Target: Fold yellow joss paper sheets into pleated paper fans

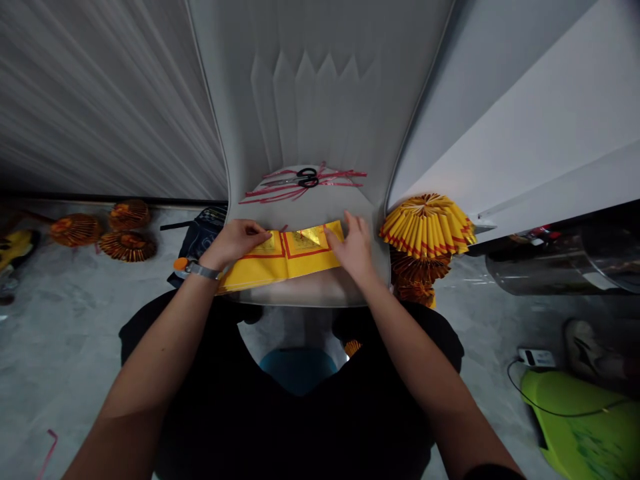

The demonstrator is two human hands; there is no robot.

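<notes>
Yellow joss paper sheets with red-bordered panels and gold foil lie across the front of a grey chair seat. At their left part is my left hand, its thumb and fingers closed together on the upper edge. My right hand rests at the right end, thumb on the paper and fingers spread past the edge. Behind the paper, black-handled scissors lie among thin pink-red strips on the seat.
Pleated yellow paper fans are stacked right of the chair. Several orange-gold pleated rounds sit on the floor at left. A dark bag touches the chair's left side. A green stool and a power strip are at lower right.
</notes>
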